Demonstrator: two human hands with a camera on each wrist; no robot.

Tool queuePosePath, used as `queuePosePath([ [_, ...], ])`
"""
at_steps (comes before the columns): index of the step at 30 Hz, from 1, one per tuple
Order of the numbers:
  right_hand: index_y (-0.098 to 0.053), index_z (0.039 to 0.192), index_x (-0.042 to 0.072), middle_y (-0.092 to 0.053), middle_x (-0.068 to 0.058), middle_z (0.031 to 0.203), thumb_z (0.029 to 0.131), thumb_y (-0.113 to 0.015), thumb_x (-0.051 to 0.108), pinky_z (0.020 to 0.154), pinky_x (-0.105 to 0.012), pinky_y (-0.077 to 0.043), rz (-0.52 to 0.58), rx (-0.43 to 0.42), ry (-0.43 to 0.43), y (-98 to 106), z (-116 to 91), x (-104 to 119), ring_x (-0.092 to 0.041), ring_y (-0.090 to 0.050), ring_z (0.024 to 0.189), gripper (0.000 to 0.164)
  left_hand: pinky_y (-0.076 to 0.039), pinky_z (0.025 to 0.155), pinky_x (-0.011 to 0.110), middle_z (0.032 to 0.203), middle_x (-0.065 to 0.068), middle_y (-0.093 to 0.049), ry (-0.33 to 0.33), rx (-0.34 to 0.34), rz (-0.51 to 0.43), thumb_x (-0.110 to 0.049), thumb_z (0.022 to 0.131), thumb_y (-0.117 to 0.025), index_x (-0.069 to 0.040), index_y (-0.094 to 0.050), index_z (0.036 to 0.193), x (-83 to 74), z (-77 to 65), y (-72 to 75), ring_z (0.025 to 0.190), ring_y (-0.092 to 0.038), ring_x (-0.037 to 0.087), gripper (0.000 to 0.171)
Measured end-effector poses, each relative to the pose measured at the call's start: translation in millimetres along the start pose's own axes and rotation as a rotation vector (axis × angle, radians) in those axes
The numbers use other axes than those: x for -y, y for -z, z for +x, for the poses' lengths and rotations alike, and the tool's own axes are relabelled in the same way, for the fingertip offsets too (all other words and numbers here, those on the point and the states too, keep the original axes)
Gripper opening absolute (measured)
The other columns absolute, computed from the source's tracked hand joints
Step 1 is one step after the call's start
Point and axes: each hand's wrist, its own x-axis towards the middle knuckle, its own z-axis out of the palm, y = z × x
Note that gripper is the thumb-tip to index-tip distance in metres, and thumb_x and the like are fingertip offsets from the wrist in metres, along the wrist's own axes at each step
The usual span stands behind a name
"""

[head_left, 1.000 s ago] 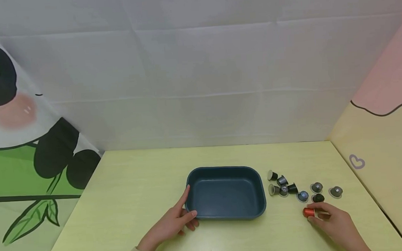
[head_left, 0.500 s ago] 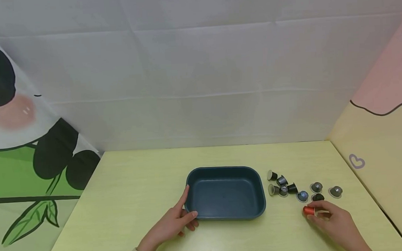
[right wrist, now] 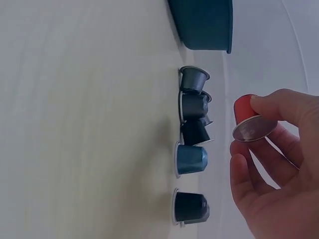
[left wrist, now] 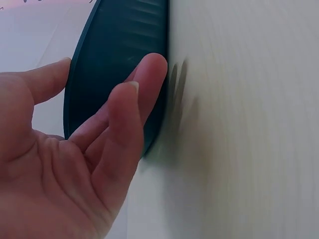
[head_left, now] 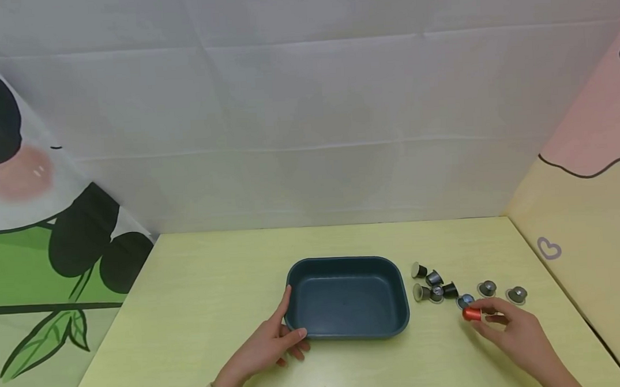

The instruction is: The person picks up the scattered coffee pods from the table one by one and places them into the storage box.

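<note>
My right hand (head_left: 518, 328) pinches a red coffee capsule (head_left: 472, 314) between thumb and fingers, above the table. In the right wrist view its silver foil lid (right wrist: 253, 129) shows, and the red capsule stands apart from the table and the other capsules. My left hand (head_left: 262, 351) touches a dark blue rectangular tray (head_left: 349, 334) at its near left corner, fingers mostly extended along the rim and outer wall. Close up in the left wrist view, the left hand (left wrist: 75, 164) has one fingertip on the tray rim (left wrist: 79, 55).
Several capsules lie right of the tray: a grey one (head_left: 434, 277), black one (head_left: 450, 290), blue one (head_left: 465, 300) and silver-grey one (head_left: 516, 295) among them. The pale yellow table (head_left: 215, 278) meets a white cloth (head_left: 307, 130) at the back and a printed panel at right.
My right hand has lifted the red capsule and moved it slightly up and left in the head view, covering the dark capsule behind it. The left hand and tray have stayed nearly still.
</note>
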Motion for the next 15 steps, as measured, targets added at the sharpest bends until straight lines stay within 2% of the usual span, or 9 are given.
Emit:
queuePosePath([
  [6, -0.072, 0.104, 0.016, -0.071, -0.002, 0.098, 0.072, -0.088, 0.003, 0.068, -0.025, -0.056, 0.034, 0.005, 0.052, -1.3, 9.5, 9.8, -0.004, -0.068, 0.08, 0.037, -0.049, 0.048, 0.038, 0.092, 0.012, -0.074, 0.001, 0.007, -0.029, -0.027, 0.103, -0.058, -0.032, 0.014, 0.158, -0.6, 0.3, -0.7, 0.077, -0.072, 0.033, 0.091],
  [15, -0.072, 0.107, 0.016, -0.071, 0.001, 0.099, 0.076, -0.086, 0.004, 0.065, -0.029, -0.055, 0.109, 0.056, 0.094, -4.5, 22.1, 29.2, -0.006, -0.066, 0.083, 0.036, -0.05, 0.05, 0.038, 0.091, 0.011, -0.075, 0.005, 0.007, -0.006, -0.028, 0.103, -0.058, -0.031, 0.015, 0.158, 0.7, 1.1, -1.1, 0.077, -0.072, 0.032, 0.092],
])
